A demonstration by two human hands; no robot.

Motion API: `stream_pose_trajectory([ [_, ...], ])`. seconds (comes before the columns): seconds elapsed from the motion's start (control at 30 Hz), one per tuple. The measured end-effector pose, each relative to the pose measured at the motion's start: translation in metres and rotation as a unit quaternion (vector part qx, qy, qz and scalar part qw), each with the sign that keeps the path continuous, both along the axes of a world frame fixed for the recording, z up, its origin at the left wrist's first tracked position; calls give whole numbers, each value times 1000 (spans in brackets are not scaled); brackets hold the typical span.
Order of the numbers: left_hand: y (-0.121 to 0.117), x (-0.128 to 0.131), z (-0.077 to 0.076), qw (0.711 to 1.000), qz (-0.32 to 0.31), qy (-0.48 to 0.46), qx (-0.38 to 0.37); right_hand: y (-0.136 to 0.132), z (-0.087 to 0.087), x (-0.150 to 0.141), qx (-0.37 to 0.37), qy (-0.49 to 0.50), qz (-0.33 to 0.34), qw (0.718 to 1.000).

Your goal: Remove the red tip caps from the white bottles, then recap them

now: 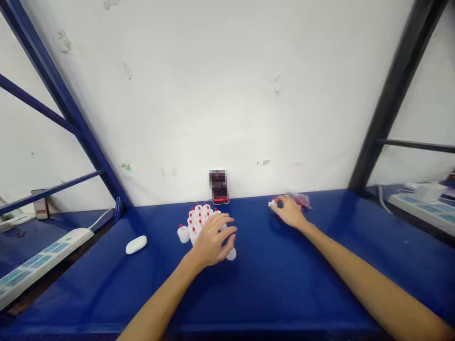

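Several small white bottles with red tips [200, 221] stand in a tight group on the blue table [263, 284]. My left hand [214, 240] is at the group's right side, fingers curved and apart, covering some of the bottles. Just below its fingers, a round white piece [231, 254] shows on the table. Farther right, my right hand [289, 211] has its fingers closed around a white bottle with a red tip [273, 203], partly hidden by the fingers. Right behind that hand lies a clear plastic bag with red contents [302, 200].
A phone [219, 187] leans against the white wall [227, 94] behind the bottles. To the left lies a white oval case [136, 245]. White power strips [42, 260] run along the left side and the right side [423, 213]. Blue frame posts [76, 123] slant upward.
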State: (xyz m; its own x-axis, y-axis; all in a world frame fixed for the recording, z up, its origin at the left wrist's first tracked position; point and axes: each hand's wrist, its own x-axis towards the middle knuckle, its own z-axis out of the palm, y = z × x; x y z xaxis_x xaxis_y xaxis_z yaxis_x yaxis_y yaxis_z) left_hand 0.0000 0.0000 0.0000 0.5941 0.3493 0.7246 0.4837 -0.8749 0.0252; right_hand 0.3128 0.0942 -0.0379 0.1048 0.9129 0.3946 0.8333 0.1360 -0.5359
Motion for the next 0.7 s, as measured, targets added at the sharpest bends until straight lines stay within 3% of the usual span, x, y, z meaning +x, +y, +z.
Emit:
stream_pose_trajectory([
  [0.17,-16,28,-13,975,-5,-27,-220,-11,10,-19,73,27,105,991],
  [0.27,-15,38,-18,950,-20,-42,-310,-20,9,-33,62,48,136,988],
  [0.43,-2,58,-19,912,-41,-87,-399,-25,2,-45,20,54,198,979],
  [0.53,12,69,-19,877,-47,-160,-450,-24,3,-42,1,58,197,979],
  [0.63,25,71,-24,847,-35,-236,-475,-26,6,-38,-9,58,201,978],
  [0.7,30,69,-28,842,-16,-259,-473,-29,8,-37,-11,54,208,976],
])
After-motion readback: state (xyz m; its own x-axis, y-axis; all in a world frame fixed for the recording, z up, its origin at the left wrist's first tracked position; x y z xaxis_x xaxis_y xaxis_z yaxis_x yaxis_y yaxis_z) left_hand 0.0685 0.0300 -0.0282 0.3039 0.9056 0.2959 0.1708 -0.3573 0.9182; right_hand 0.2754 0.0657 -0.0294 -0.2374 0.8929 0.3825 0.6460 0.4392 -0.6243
